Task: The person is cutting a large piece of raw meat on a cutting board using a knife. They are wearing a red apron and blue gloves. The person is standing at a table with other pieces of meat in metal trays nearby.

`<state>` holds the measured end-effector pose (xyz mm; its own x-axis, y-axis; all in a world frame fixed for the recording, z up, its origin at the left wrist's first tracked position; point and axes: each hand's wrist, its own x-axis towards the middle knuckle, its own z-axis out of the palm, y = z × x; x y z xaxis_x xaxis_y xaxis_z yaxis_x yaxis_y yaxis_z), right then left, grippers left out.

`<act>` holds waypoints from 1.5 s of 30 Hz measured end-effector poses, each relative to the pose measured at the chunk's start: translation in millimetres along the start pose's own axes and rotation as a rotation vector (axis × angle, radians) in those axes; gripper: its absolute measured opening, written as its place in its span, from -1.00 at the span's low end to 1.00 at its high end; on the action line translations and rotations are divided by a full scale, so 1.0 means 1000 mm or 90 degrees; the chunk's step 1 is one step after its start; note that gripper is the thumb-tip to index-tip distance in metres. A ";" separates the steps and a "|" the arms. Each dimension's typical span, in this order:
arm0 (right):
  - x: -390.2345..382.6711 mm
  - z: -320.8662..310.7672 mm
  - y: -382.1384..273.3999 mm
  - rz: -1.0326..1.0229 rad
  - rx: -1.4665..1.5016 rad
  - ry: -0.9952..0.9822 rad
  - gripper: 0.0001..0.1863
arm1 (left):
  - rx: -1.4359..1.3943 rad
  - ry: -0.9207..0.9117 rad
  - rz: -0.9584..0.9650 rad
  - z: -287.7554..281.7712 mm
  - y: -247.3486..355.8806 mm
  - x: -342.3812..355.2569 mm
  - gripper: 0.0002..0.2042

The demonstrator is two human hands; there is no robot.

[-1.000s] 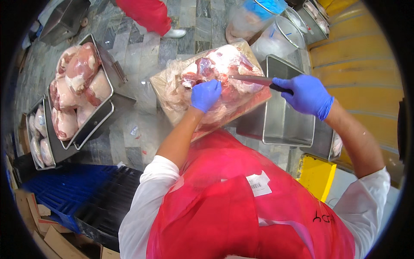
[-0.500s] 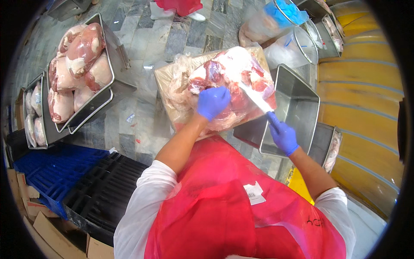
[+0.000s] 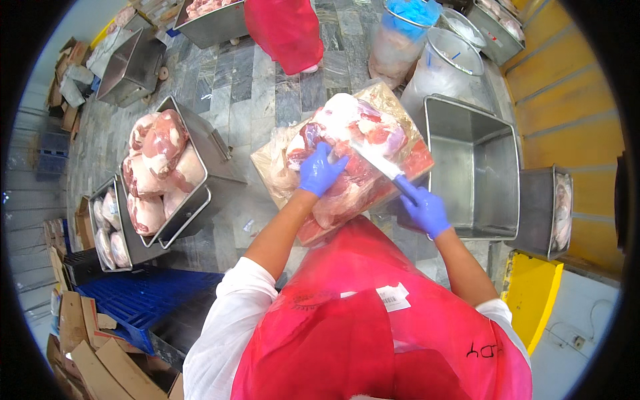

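A large piece of raw red meat with white fat (image 3: 377, 123) lies on crumpled plastic over a tan slab (image 3: 270, 167), which also bears redder meat along its right and lower edges. My left hand (image 3: 319, 172), in a blue glove, grips the meat's near left part with curled fingers, thumb out to the side. My right hand (image 3: 425, 210), also gloved, is closed round the handle of a long knife (image 3: 377, 159), whose blade angles up-left onto the meat, right of my left hand.
Steel bins of meat pieces (image 3: 163, 147) (image 3: 110, 230) stand left; an empty steel bin (image 3: 473, 167) is right. Lined barrels (image 3: 440, 67) stand behind. A person in red (image 3: 283, 33) is at the top. A blue pallet (image 3: 133, 300) and cardboard (image 3: 87, 347) lie lower left.
The knife has swung from lying nearly sideways to a diagonal, with my right hand lower and closer in. My left fist has loosened, thumb now out. The person in red has shifted.
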<state>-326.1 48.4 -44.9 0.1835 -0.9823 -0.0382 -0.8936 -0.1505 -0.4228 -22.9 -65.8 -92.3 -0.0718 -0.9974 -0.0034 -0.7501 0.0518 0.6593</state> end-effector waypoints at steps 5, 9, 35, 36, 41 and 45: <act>-0.043 -0.056 -0.018 0.068 0.096 -0.009 -0.42 | 0.103 0.028 0.072 0.000 0.005 0.001 -0.58; -0.078 -0.051 -0.002 0.108 0.143 -0.012 -0.40 | 0.160 0.068 0.066 0.018 0.008 0.011 -0.65; 0.080 -0.198 -0.179 -0.133 -0.381 -0.285 -0.64 | -0.037 0.143 0.043 0.023 -0.030 -0.027 -0.73; 0.087 -0.195 -0.184 -0.129 -0.383 -0.303 -0.65 | -0.041 0.170 0.059 0.020 -0.032 -0.025 -0.74; 0.130 -0.197 -0.216 -0.110 -0.452 -0.456 -0.58 | -0.130 0.134 -0.093 0.013 -0.024 -0.013 -0.75; 0.154 -0.187 -0.254 -0.143 -0.549 -0.475 -0.69 | -0.267 0.145 -0.057 0.015 -0.044 -0.012 -0.73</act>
<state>-147.8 -85.4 226.1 0.3130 -0.6566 -0.6863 -0.7398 -0.6216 0.2573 1.1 -54.9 -133.0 0.1612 -0.9851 0.0601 -0.4144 -0.0123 0.9100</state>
